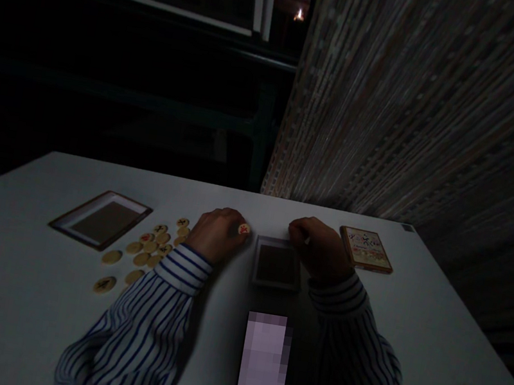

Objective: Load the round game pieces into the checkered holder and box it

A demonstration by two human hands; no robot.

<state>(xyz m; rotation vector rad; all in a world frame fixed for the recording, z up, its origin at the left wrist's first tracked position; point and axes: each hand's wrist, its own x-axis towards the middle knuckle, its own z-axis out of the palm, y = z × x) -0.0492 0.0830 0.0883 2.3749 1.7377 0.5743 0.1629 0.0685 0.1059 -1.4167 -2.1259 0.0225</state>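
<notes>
My left hand (216,235) pinches a round xiangqi piece (244,229) with a red character between thumb and fingertips, left of a small open box (276,266). Nothing can be made out inside this box. My right hand (322,247) is curled closed at the box's right far corner. A small pale spot shows between its fingers, too dim to name. Beside my left forearm, several loose xiangqi pieces (142,259) lie scattered, some with black or red characters upward and others blank. The forearm and hand hide part of the group.
A shallow open tray or lid (108,224) lies on the left of the white table (18,285). Right of my right hand is a flat box or lid with a printed picture (368,249). A string curtain (374,94) hangs behind the table. The lighting is dim.
</notes>
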